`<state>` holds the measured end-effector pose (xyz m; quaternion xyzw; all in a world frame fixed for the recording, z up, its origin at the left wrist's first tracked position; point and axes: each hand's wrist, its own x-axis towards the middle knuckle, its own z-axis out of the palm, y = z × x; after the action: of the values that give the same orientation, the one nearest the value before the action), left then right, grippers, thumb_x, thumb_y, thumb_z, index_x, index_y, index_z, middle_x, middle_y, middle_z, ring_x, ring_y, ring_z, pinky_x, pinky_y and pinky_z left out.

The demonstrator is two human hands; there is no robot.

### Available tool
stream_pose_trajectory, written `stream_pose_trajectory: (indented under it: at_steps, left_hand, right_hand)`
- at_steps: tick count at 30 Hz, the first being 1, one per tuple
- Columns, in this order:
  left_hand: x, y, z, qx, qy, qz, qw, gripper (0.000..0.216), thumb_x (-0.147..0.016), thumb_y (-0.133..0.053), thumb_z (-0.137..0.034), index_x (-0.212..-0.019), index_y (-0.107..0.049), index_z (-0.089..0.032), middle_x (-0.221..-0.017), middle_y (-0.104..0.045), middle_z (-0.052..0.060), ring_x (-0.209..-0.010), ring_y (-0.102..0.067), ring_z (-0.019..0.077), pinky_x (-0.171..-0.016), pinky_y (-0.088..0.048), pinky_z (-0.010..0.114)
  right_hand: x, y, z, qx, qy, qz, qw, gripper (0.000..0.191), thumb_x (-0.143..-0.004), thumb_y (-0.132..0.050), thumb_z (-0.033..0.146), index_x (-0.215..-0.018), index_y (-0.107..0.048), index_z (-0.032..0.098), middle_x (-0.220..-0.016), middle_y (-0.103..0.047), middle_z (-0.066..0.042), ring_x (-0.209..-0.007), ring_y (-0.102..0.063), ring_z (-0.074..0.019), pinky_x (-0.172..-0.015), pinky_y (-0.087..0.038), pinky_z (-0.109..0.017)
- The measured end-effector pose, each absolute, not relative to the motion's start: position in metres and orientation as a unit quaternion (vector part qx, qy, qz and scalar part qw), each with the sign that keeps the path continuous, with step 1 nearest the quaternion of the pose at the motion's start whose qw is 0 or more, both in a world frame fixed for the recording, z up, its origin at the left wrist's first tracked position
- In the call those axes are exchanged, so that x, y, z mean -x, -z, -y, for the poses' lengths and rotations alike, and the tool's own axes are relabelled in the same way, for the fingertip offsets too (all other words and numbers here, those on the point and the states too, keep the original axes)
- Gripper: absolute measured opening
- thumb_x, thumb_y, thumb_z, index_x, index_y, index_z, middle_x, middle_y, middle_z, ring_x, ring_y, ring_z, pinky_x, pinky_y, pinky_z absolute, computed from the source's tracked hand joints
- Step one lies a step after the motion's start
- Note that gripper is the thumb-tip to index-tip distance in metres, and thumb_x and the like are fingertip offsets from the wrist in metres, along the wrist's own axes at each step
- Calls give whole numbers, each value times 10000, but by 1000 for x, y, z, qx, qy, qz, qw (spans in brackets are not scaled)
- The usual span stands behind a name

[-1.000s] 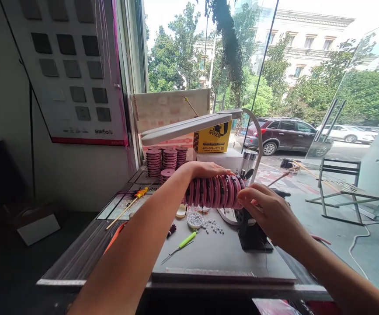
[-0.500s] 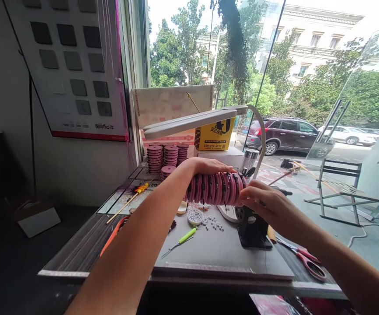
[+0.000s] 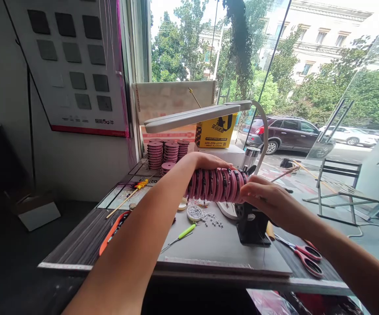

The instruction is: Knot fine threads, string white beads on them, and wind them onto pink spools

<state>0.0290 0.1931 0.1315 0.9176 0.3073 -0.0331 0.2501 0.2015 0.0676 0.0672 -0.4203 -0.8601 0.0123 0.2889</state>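
Note:
A row of pink flat spools (image 3: 216, 185), packed side by side on edge with dark thread on them, is held above the grey mat (image 3: 215, 247). My left hand (image 3: 205, 162) lies over the top and left end of the row, fingers curved round it. My right hand (image 3: 264, 199) presses against the right end, fingers bent. Just under the right hand stands a black winder device (image 3: 252, 225).
Stacks of pink spools (image 3: 163, 154) stand at the back by a yellow box (image 3: 214, 133). A white desk lamp (image 3: 196, 116) arches overhead. A bead dish (image 3: 194, 213), loose beads, a green-handled tool (image 3: 182, 235), red scissors (image 3: 302, 256) and an orange tool (image 3: 110, 231) lie on the table.
The view has shifted left and slightly up, so the red scissors have come into sight. Both hands keep the same hold on the row of spools.

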Motion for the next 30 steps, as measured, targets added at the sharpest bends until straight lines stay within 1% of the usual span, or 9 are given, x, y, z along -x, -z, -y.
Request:
stream_pose_trajectory:
  at_steps: [6,13,17,21,26,28,30]
  left_hand:
    - [-29,-131,-194,-917,34,-311,248,525,-828,-294,-541,-1274,-431,-301,-1357,-442,-67,-1195,-407,236,-1041,-244,348]
    - [-30,-131,-194,-918,28,-314,241,516,-832,-299,-526,-1265,-447,-288,-1356,-442,-71,-1235,-357,238,-1064,-194,361]
    - [-31,-132,-193,-916,30,-315,248,520,-834,-302,-528,-1272,-441,-283,-1365,-432,-63,-1223,-378,243,-1058,-214,355]
    - [-32,-133,-191,-911,35,-321,255,527,-847,-294,-508,-1288,-422,-249,-1390,-399,-36,-1217,-391,241,-1051,-232,336]
    - [-33,-133,-191,-908,35,-328,258,522,-848,-282,-521,-1284,-420,-270,-1378,-416,-39,-1194,-422,222,-1035,-266,345]
    - [-33,-133,-191,-909,32,-329,253,520,-848,-283,-523,-1277,-429,-267,-1368,-431,-35,-1184,-435,208,-1034,-265,342]
    - [-32,-133,-190,-912,23,-328,245,509,-848,-296,-516,-1268,-439,-265,-1370,-426,-41,-1196,-420,196,-1038,-253,331]
  right_hand:
    - [-202,-66,-67,424,1,861,281,222,-904,-352,266,-773,-520,202,-786,-480,-31,-691,-495,-147,-623,-408,-276]
    - [-202,-64,-66,420,15,860,290,188,-897,-383,247,-767,-510,198,-798,-473,-27,-689,-484,-141,-632,-406,-270]
    - [-200,-59,-66,421,22,853,308,182,-896,-386,240,-769,-510,197,-811,-465,-28,-710,-484,-145,-660,-403,-277]
    - [-198,-53,-67,423,38,841,335,162,-880,-417,221,-756,-518,195,-809,-477,-27,-727,-498,-149,-681,-408,-279]
    - [-199,-50,-72,423,69,825,368,149,-849,-456,175,-709,-505,185,-777,-486,-23,-695,-505,-138,-648,-416,-259]
    - [-198,-48,-71,420,95,818,382,144,-843,-459,174,-708,-508,187,-771,-495,-24,-681,-508,-140,-632,-422,-258]
    - [-195,-41,-65,403,139,804,415,123,-839,-474,196,-726,-522,190,-769,-511,-31,-706,-516,-155,-648,-430,-273]
